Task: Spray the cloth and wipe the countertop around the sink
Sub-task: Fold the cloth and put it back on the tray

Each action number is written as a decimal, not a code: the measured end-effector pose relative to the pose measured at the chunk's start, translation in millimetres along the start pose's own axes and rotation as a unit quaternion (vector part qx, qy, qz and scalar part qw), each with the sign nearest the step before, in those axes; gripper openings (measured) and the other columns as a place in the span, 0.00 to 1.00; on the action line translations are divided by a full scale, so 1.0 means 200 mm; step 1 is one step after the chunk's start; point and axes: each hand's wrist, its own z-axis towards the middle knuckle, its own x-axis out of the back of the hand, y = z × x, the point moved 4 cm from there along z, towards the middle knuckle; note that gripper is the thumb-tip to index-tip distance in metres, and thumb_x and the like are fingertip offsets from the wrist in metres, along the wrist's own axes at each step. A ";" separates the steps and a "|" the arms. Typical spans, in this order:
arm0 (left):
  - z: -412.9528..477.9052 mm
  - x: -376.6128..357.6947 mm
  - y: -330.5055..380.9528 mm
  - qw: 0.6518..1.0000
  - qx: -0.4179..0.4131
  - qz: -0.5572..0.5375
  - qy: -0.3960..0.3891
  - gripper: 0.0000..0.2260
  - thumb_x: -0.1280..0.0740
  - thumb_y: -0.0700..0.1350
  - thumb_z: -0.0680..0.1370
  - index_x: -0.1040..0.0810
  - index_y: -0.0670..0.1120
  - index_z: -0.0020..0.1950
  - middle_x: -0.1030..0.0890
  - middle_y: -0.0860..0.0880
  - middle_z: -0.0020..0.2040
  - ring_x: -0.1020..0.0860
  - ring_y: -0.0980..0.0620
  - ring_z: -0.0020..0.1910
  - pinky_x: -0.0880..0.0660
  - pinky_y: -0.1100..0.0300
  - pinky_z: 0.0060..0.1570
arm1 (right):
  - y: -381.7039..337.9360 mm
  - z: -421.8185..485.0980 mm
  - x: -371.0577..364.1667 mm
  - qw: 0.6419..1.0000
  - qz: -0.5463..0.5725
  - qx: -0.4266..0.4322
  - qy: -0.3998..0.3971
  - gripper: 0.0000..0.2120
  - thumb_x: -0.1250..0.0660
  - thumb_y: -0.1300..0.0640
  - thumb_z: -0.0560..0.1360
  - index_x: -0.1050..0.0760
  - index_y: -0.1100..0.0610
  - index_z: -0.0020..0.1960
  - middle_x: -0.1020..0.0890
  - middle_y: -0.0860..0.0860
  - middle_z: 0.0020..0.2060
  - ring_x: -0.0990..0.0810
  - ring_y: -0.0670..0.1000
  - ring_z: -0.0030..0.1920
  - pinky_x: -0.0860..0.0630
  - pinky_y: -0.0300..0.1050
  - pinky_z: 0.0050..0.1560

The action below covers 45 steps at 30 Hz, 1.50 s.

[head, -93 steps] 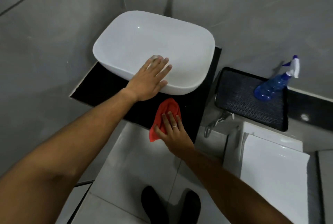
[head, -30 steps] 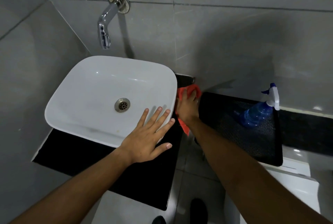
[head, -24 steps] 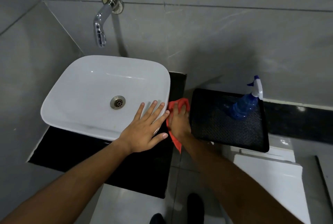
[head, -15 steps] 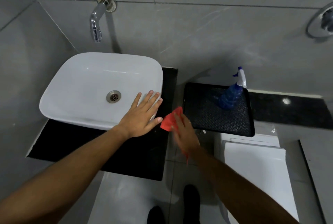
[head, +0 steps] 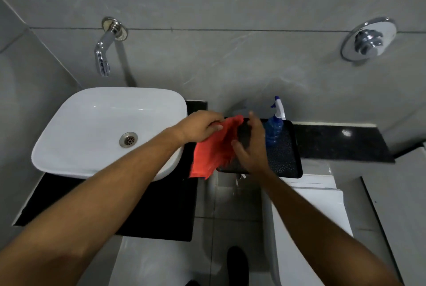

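Observation:
The red cloth (head: 215, 147) hangs in the air right of the white sink basin (head: 96, 129), over the gap beside the black countertop (head: 138, 212). My left hand (head: 200, 128) pinches its top edge. My right hand (head: 250, 145) is beside the cloth with fingers spread, touching or just off its right side, above the black tray (head: 285, 159). A blue spray bottle (head: 274, 128) with a white trigger stands on the tray's far side, just beyond my right hand.
A chrome tap (head: 103, 53) juts from the grey tiled wall above the basin. A chrome wall valve (head: 368, 41) is at the upper right. A white toilet tank (head: 311, 216) sits below the tray, a black ledge (head: 341, 145) to its right.
My left hand left the basin rim and took hold of the cloth. The cloth came up off the countertop. My right hand let go of it and opened beside it.

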 end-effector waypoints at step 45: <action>0.11 -0.86 -0.28 0.540 0.333 -0.683 0.361 0.05 0.32 0.38 0.78 0.20 0.44 0.53 0.15 0.45 0.46 0.17 0.50 0.43 0.18 0.57 0.45 | 0.41 0.55 0.16 0.968 0.027 -0.234 -0.084 0.09 0.37 0.68 0.75 0.27 0.54 0.47 0.22 0.44 0.37 0.23 0.42 0.40 0.26 0.41 0.45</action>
